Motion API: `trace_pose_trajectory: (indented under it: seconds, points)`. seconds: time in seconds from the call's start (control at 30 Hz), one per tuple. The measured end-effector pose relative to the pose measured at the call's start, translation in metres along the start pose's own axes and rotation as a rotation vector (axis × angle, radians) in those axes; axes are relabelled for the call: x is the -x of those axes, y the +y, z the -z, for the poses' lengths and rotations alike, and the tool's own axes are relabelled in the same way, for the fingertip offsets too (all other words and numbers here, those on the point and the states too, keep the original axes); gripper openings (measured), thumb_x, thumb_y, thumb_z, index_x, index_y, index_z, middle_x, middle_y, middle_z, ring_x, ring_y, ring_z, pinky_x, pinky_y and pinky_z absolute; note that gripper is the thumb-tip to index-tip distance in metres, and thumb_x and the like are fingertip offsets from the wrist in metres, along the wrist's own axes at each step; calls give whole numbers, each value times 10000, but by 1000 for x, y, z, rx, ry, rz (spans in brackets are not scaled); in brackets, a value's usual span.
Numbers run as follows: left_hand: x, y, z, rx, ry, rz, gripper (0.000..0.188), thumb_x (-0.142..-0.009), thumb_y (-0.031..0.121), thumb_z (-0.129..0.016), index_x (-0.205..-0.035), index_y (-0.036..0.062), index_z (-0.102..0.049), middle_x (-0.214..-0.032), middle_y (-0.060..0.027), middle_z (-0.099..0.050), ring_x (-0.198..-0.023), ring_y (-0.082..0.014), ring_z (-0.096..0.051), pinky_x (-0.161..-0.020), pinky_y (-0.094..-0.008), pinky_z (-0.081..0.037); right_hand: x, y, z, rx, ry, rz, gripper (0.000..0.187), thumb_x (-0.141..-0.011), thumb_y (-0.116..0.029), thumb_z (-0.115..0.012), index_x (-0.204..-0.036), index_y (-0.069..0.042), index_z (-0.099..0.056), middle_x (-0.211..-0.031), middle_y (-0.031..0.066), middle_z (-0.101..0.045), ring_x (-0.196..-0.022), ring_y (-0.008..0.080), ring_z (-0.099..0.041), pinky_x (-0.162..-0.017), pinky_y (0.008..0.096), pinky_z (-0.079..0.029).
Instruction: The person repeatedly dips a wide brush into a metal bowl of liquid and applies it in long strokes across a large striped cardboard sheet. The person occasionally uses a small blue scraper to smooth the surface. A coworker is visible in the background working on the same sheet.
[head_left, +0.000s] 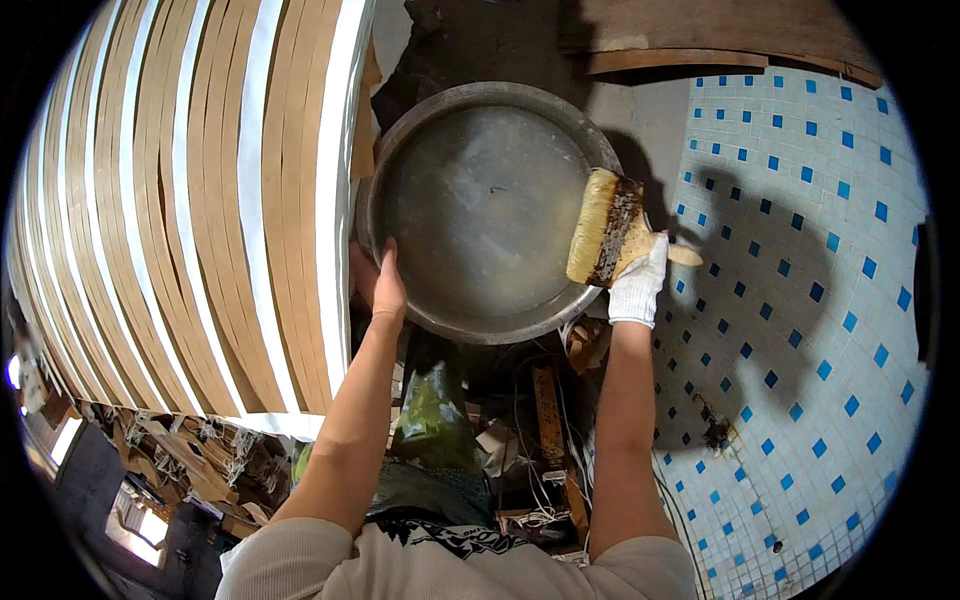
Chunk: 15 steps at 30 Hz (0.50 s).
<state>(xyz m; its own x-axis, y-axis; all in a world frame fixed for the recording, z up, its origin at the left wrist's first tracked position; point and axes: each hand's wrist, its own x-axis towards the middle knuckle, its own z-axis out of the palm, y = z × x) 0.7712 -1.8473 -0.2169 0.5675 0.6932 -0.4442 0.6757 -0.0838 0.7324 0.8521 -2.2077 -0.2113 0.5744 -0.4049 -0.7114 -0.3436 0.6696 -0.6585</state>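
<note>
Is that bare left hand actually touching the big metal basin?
Touching. The head view shows the left hand gripping the near rim of the metal basin, fingers lying over the edge, while the gloved right hand holds a wide brush at the opposite rim.

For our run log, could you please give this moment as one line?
left hand: bare, grips metal basin rim | right hand: white glove, holds wide brush over basin edge | basin: cloudy liquid | left: ribbed paper-and-wood frame

A white tiled floor [800,300] dotted with blue squares lay at right, curved wooden slats [180,200] at left, clutter [520,420] between, under hard light.
</note>
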Motion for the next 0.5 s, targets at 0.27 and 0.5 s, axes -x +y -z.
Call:
trace_pose_trajectory:
  seconds: [0.27, 0.5]
  points:
    - [33, -4, 19, -229, -28, -54, 706, -979, 331, -558, -1493, -54, -265, -1481, -294, -384, -1362, -428, -374, -1157, -441, -243, 81, -17, -30, 313, -313, 305, 588, -988, -307, -599, -1454, -5, -407, -1419, 181, -526, -1282, 285, -519, -1147, 441, -338]
    - [120, -11, 78, -189, -438, -25, 579, -975, 145, -579, -1474, 12, -317, -1301, -215, -477, -1106, -316, -579, -933, -388, -490, 128, 63, -80, 887, -533, 591, 492, -936, -177, -697, -1350, 41, -543, -1328, 179, -609, -1186, 238, -607, -1040, 337, -483]
